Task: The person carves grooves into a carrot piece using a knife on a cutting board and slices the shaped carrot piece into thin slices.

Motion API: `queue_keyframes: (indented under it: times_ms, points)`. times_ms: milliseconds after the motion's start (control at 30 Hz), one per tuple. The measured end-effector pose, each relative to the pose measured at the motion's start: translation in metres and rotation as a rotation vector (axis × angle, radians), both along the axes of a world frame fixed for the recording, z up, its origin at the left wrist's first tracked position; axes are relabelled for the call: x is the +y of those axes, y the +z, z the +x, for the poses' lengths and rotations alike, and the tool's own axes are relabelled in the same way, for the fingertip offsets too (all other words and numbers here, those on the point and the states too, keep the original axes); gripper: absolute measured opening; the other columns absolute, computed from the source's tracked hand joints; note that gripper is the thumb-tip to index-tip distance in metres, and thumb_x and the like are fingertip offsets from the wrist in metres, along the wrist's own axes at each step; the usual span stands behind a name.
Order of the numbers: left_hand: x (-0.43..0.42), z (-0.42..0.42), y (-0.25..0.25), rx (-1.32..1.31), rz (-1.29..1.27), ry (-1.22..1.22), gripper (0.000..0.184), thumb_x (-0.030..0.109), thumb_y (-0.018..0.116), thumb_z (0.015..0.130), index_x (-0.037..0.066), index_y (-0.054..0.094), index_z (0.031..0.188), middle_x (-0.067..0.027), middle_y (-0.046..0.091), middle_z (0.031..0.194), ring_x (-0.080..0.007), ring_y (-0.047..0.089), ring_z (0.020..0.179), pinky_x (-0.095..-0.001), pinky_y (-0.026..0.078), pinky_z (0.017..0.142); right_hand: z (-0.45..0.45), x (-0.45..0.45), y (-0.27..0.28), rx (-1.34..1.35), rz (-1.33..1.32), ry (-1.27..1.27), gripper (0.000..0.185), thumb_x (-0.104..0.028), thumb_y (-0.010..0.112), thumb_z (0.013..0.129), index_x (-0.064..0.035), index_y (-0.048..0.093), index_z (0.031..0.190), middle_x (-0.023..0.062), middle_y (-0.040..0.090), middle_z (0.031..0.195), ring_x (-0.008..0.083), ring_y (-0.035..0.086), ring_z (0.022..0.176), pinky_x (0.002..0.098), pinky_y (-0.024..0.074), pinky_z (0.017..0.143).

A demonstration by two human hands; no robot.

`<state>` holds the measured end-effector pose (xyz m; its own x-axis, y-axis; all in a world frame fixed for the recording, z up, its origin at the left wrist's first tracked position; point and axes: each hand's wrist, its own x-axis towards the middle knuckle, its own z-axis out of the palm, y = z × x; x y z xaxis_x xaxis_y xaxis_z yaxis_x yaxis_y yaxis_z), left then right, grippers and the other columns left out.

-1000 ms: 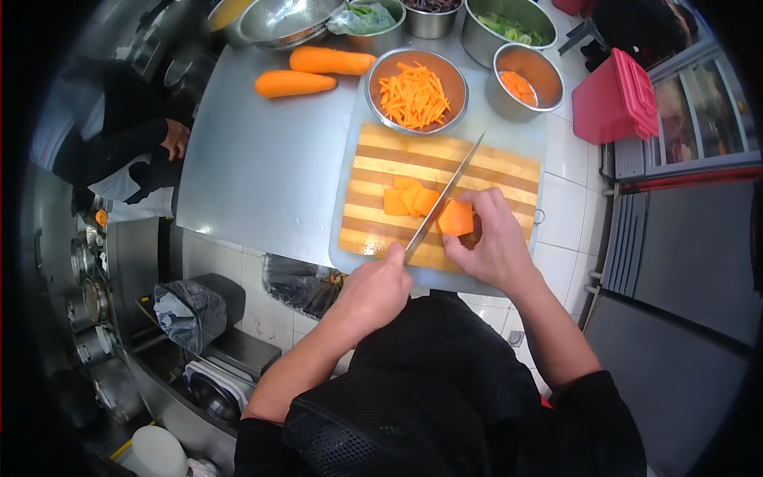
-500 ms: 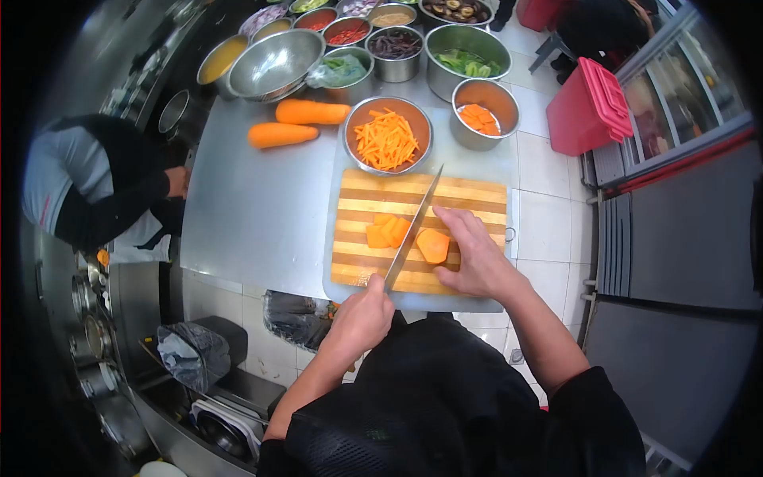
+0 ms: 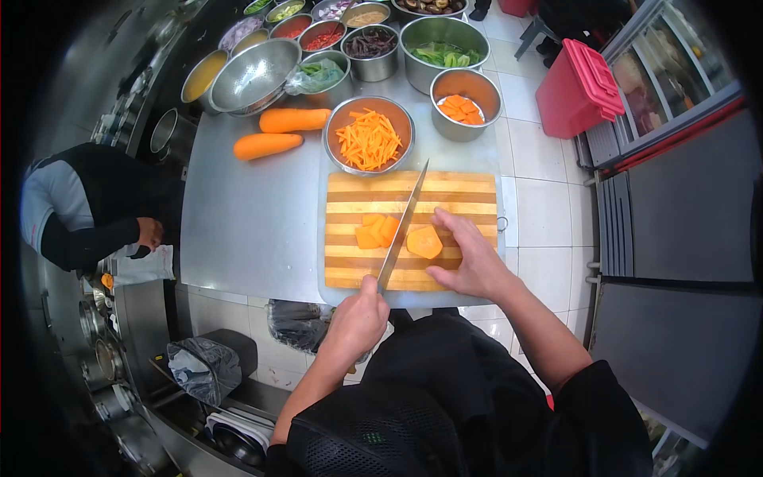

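Observation:
My left hand [image 3: 359, 318] is closed round the handle of a knife [image 3: 404, 226]. The blade points up and away across a striped wooden board [image 3: 469, 187], between some flat orange slices [image 3: 377, 230] and a thick cut piece of carrot [image 3: 424, 242]. Just right of that piece is my right hand [image 3: 443, 246], thumb and fingers apart, holding nothing. Behind the board stands a metal bowl of carrot strips [image 3: 369, 139]. To its right is a metal pot with orange slices [image 3: 461, 109]. Two whole peeled carrots [image 3: 268, 145] [image 3: 294, 120] lie at its left.
Several metal bowls and pots, with a colander [image 3: 256, 73] and a large pot of greens [image 3: 445, 54], line the far side of the steel table [image 3: 238, 215]. A red lidded bin [image 3: 576, 87] stands at the right. At the left is another person [image 3: 95, 191].
My right hand has let go of the thick carrot piece and opened beside it. The knife remains in my left hand. The view has shifted, showing more bowls at the far side.

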<state>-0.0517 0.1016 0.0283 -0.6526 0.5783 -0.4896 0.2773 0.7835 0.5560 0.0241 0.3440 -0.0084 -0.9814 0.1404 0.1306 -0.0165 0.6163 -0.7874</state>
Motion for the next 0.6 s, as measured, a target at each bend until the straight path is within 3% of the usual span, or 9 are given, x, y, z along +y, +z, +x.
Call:
queue_keyframes:
  times_ms: [200,400,600]
  points:
    - [-0.001,0.001,-0.001,0.002,0.001,0.003,0.023,0.015,0.049,0.101,-0.006,0.044,0.110,-0.0378,0.066,0.084,-0.0574,0.066,0.086,-0.0641,0.049,0.079,-0.004,-0.003,-0.007,-0.015,0.014,-0.017,0.088,-0.004,0.080,0.078,-0.0057,0.042,0.157,0.0144,0.065,0.137,0.0353,0.059,0.128,0.0430,0.0483,0.111]
    - [-0.001,0.002,-0.001,0.000,0.002,0.012,0.023,0.015,0.050,0.101,-0.005,0.044,0.110,-0.0372,0.067,0.085,-0.0567,0.066,0.087,-0.0637,0.050,0.079,-0.003,0.002,0.003,-0.003,0.034,0.044,0.088,0.000,0.075,0.077,-0.0046,0.041,0.158,0.0148,0.058,0.150,0.0362,0.056,0.130,0.0430,0.0479,0.111]
    - [0.000,0.002,-0.001,0.008,0.000,0.012,0.022,0.015,0.050,0.101,-0.005,0.044,0.109,-0.0365,0.068,0.086,-0.0563,0.067,0.087,-0.0636,0.050,0.080,-0.013,0.008,0.011,0.007,0.162,0.214,0.082,0.004,0.069,0.075,-0.0071,0.049,0.154,0.0166,0.058,0.149,0.0378,0.056,0.131,0.0438,0.0473,0.112]
